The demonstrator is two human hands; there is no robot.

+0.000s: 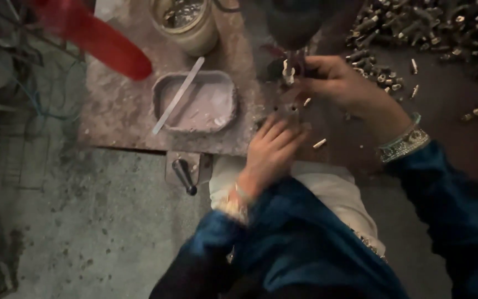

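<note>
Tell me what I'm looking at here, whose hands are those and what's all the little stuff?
This picture comes from a camera worn on a person's head, looking down, so the hands are that person's own. The left hand rests on a worn metal table. The right hand pinches a small metal piece under a dark machine part; the view is blurry there. A heap of small metal parts lies at the top right, with a few loose ones nearer the hands. There is also a grey tray with a pale stick across it, a jar and something red and blurred.
</note>
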